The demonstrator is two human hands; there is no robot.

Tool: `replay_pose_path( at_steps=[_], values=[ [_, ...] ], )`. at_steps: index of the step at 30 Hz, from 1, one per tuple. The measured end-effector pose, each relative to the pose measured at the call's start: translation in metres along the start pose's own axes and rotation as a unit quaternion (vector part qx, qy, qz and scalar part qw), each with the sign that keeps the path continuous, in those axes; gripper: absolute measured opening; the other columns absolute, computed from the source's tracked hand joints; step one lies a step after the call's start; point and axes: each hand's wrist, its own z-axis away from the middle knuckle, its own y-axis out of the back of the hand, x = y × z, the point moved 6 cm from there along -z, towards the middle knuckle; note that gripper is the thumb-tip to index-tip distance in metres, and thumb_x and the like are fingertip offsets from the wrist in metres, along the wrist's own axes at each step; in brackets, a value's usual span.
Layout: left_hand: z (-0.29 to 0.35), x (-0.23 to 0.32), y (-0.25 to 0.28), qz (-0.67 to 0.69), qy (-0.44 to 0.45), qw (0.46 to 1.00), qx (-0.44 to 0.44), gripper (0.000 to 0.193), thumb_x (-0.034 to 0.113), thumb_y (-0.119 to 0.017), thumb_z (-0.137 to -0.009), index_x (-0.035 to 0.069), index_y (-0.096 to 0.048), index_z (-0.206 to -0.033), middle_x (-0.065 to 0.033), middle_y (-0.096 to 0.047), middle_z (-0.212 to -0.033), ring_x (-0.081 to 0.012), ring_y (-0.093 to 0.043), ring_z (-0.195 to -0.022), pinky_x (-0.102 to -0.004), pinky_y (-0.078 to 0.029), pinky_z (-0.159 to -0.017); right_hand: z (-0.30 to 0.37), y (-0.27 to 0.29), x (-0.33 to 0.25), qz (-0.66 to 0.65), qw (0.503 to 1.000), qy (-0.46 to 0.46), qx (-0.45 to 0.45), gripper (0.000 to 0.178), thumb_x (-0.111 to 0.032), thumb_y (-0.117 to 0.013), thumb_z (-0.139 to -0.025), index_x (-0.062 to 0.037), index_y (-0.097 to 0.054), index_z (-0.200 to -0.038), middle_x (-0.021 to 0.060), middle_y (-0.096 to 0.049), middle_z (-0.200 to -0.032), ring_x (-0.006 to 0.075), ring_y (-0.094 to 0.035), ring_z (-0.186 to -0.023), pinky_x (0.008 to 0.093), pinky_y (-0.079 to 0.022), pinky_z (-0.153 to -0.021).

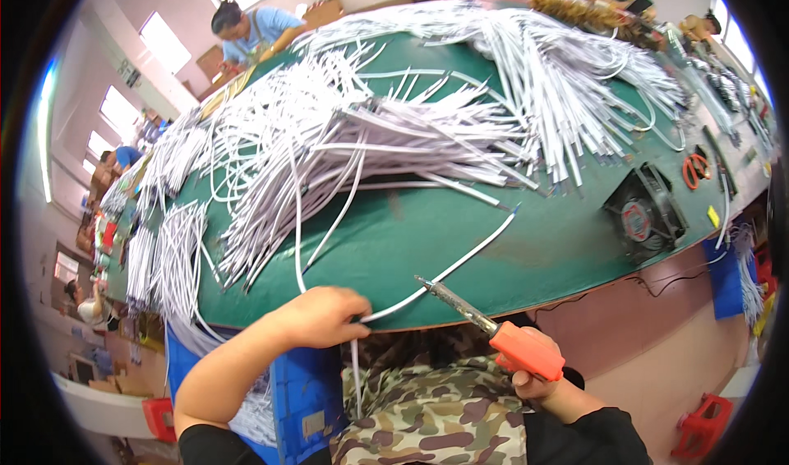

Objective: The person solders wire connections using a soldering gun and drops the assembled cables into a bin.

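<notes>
My left hand (pixel 327 317) is at the table's near edge, its fingers closed on a white cable (pixel 460 264). From these fingers the cable runs right and away across the green table top (pixel 538 255) to a bluish wire end. More white cable hangs below the hand toward my lap. In my right hand (pixel 534 375) is a soldering iron (pixel 526 350) with an orange-red handle. Its metal tip points up and left, close to the held cable; whether they touch I cannot tell. A large heap of white cables (pixel 403 136) lies beyond both hands.
A black fan (pixel 645 214) stands at the right near edge, with orange-handled scissors (pixel 696 169) behind it. Below the table at left is a blue crate (pixel 304 395) holding cables. Red stools (pixel 703 424) stand on the floor. Across the table a person in blue (pixel 255 34) works.
</notes>
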Motion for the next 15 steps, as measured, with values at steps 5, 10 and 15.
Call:
replay_pose_path(
  at_steps=[5,10,15],
  values=[
    [0.039,-0.013,0.051,0.425,0.133,0.893,-0.065,0.013,0.009,-0.065,-0.091,0.000,-0.057,-0.095,-0.0109,-0.066,-0.084,-0.0197,-0.070,-0.074,-0.0281,-0.056,-0.067,-0.019,0.050,-0.009,-0.045,0.999,-0.016,0.018,0.041,-0.045,-0.061,-0.093,-0.0035,-0.064,-0.093,0.0095,-0.067,-0.083,0.0292,-0.065,-0.077,0.0374,-0.053,-0.070],
    [0.082,-0.024,0.096,0.630,-0.025,0.721,0.289,0.006,0.009,-0.056,-0.096,0.004,-0.054,-0.095,-0.0070,-0.062,-0.079,-0.0229,-0.069,-0.071,-0.0408,-0.060,-0.071,-0.041,0.113,-0.036,-0.137,0.982,-0.057,0.115,0.068,-0.064,-0.056,-0.089,0.0012,-0.058,-0.110,0.0085,-0.066,-0.098,0.0145,-0.060,-0.074,0.0288,-0.050,-0.064],
    [0.068,-0.007,0.033,0.747,-0.056,0.544,0.379,0.010,0.016,-0.057,-0.097,0.007,-0.053,-0.094,-0.0063,-0.062,-0.079,-0.0236,-0.067,-0.077,-0.0477,-0.058,-0.079,-0.070,0.156,-0.086,-0.048,0.955,-0.008,0.293,0.096,-0.086,-0.046,-0.074,0.0045,-0.055,-0.105,0.0062,-0.058,-0.087,0.0094,-0.051,-0.057,0.0221,-0.039,-0.049]
  ],
)
